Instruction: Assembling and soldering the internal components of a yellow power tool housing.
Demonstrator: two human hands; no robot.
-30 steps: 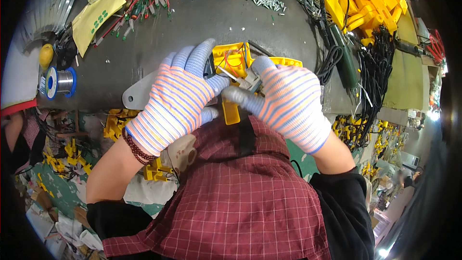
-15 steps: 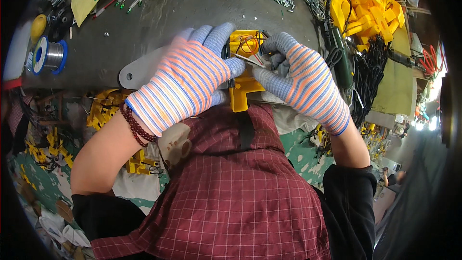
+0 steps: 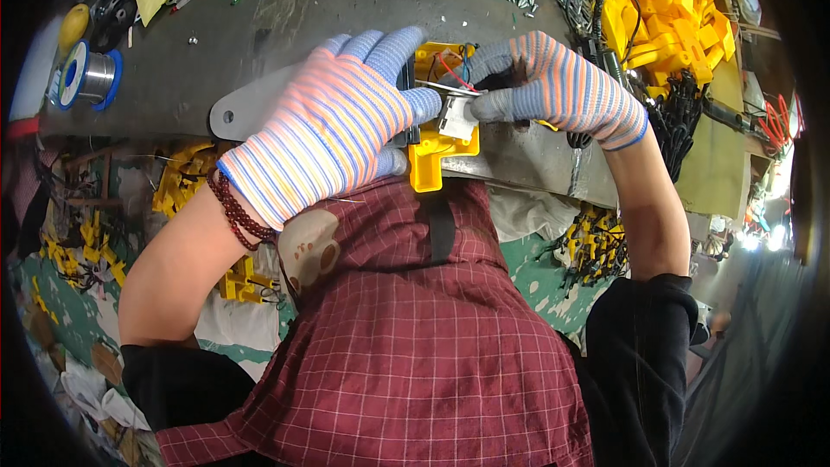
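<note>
While a spool of solder wire [image 3: 86, 76] sits at the upper left of the frame on the grey tabletop [image 3: 285, 26], the person's work is gathered at the upper middle, right at the tabletop's near edge. The left hand [image 3: 333, 125], in a striped knit glove, lies spread over the left side of a yellow plastic housing [image 3: 437, 151]; its fingers curl round the part and hold it steady, though the palm side is hidden, so how tightly it clamps cannot be told. The housing's long axis runs from the top of the frame down toward the person's checked red shirt [image 3: 406, 337], with its lower end hanging just over the tabletop's edge. Just right of the left fingertips, a small white component [image 3: 456, 115] rests against the housing, with thin red and blue wires [image 3: 450, 65] above it. The right hand [image 3: 558, 86], gloved the same way, comes in from the right with its grip pinched nearly closed on that component or the wires beside it. Farther right lies a heap of yellow parts [image 3: 657, 9].
</note>
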